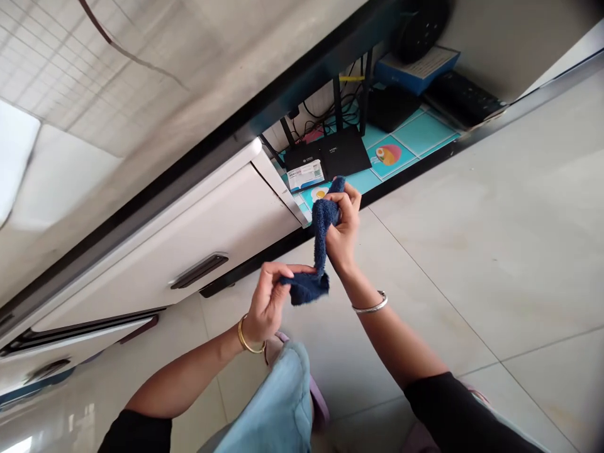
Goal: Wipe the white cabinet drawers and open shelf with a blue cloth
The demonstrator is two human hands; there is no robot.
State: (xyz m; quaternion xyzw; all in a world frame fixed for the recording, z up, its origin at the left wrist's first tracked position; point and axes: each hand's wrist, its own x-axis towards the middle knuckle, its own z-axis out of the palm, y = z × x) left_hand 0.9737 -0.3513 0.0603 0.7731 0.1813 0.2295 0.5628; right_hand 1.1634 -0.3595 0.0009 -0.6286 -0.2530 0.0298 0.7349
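L hand (267,302): fingers pinching one end of navy fuzzy cloth (319,236) | R hand (344,226): fingers closed rnd upper part | cloth: in air btwn hands, nr open shelf (410,173) | shelf: blk H3C router (346,156) on turq. tile-print liner (425,133)

two hands (265,303) (344,228) and one cloth (320,236) show. there are two bangles (241,333) (372,308), two sleeves (139,431) (453,409) and one blue box (413,78).
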